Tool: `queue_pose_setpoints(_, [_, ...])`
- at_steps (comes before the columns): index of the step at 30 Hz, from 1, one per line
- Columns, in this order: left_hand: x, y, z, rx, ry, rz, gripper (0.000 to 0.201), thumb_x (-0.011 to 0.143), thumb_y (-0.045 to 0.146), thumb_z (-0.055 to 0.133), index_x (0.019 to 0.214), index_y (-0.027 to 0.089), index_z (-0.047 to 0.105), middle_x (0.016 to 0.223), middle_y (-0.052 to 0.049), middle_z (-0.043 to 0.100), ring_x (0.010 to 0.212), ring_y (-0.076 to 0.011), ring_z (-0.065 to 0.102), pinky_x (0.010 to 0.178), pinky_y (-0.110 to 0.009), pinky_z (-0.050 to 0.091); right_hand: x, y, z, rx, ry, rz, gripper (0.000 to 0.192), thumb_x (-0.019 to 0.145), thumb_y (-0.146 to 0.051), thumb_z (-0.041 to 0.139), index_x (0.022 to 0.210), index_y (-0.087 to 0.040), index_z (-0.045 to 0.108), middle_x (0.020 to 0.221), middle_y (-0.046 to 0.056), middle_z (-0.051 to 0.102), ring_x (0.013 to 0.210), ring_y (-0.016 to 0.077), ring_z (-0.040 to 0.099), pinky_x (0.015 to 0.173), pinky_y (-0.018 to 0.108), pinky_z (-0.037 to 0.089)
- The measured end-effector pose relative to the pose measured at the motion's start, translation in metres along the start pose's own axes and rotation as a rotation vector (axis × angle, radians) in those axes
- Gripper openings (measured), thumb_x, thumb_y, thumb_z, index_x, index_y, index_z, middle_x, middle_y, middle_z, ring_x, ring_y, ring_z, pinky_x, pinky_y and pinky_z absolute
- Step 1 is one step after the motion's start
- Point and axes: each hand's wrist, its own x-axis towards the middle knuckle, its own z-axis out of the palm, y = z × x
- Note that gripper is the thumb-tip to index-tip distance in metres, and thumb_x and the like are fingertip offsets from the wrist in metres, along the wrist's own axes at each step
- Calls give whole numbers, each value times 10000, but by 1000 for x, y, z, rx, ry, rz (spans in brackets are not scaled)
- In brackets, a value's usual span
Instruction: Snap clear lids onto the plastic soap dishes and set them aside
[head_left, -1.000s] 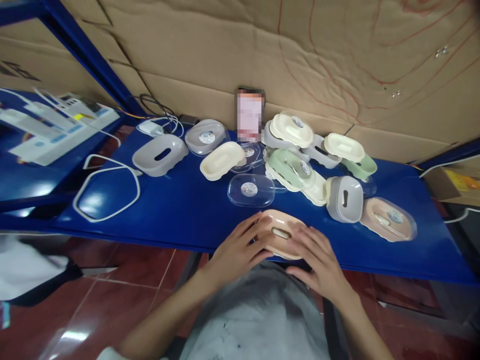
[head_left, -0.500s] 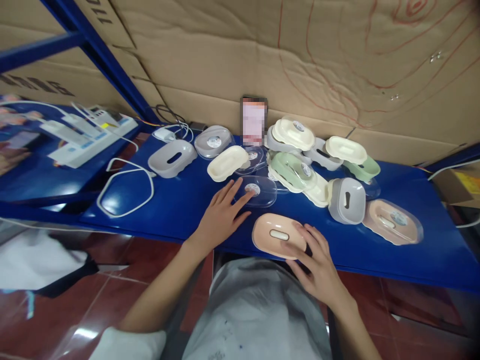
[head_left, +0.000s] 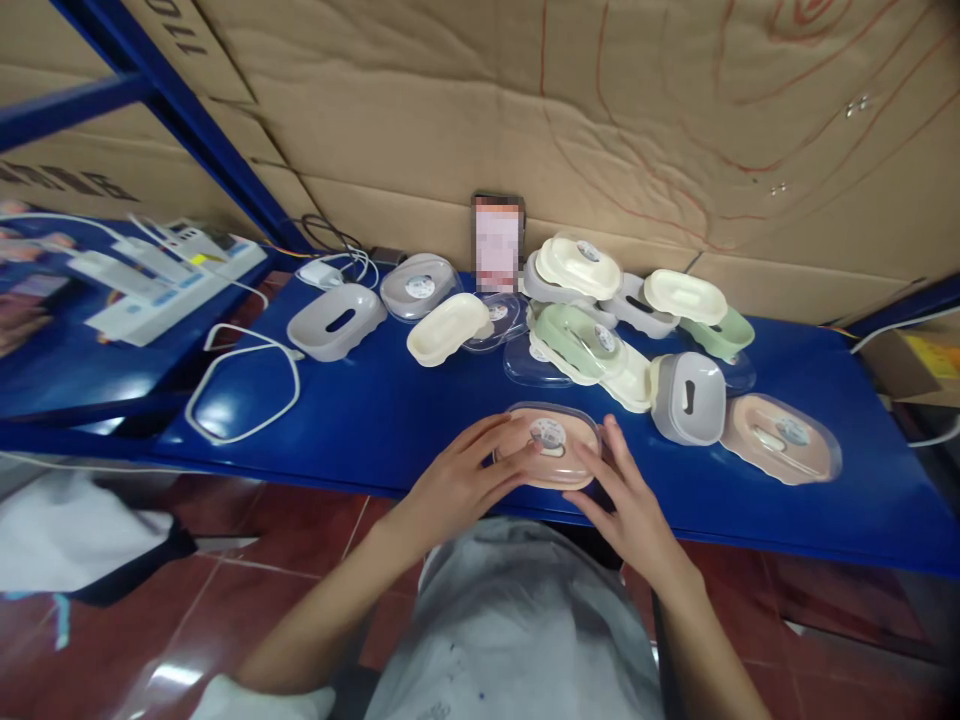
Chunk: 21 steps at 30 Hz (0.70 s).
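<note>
In front of me on the blue table lies a peach soap dish (head_left: 561, 484), with a clear lid (head_left: 547, 432) over it that bears a round sticker. The fingers of my left hand (head_left: 474, 466) rest on the lid's left side and top, holding it. From the right, my right hand (head_left: 628, 492) has its thumb and fingers around the dish's right end, slightly apart from one another. Whether the lid sits fully down on the dish, I cannot tell.
Behind are cream and green soap dishes (head_left: 581, 340), grey ones (head_left: 688, 398) and a covered peach one (head_left: 780, 440). A phone (head_left: 499, 243) leans on the cardboard. At left lie a white cable (head_left: 294, 385) and a power strip (head_left: 180, 290); a person's hand (head_left: 19, 320) shows beyond.
My left hand has brought the clear lid from the table behind onto the peach dish. My right hand stays at the dish's right end. The dish sits slightly farther from me.
</note>
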Motion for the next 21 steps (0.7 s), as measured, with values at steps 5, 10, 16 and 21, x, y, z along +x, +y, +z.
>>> queue_pose_setpoints(5, [-9,-4,8,-21,-13,-71,506,1031,268,729,1519,295,599,1657,-160,487,1586,-379,451,1201,-598,547,-2,0,2,-52,46,-47,800,1045,-206,664,1717,-441,301,1759,33,402,1610,336,425,1266,582,498])
queue_pose_setpoints(10, [-13,-5,17,-47,-50,-157,488,1080,270,641,1556,317,543,1779,-149,291,1623,-368,407,1208,-558,549,0,1,3,-39,26,-49,771,1061,-194,623,1717,-441,301,1781,26,357,1604,323,437,1252,559,518])
queue_pose_setpoints(16, [-15,-4,21,9,6,-154,583,1080,378,640,1627,345,441,1642,-157,470,1524,-356,521,1173,-597,568,2,-1,0,-27,-11,-11,696,1071,-280,630,1699,-415,364,1746,63,426,1591,328,461,1253,562,510])
queue_pose_setpoints(21, [-17,-4,21,-32,25,-167,601,1057,400,683,1612,348,457,1588,-151,489,1502,-338,528,1166,-588,573,4,1,-6,-45,-34,-14,628,1080,-302,618,1666,-416,423,1666,103,502,1544,331,512,1225,579,528])
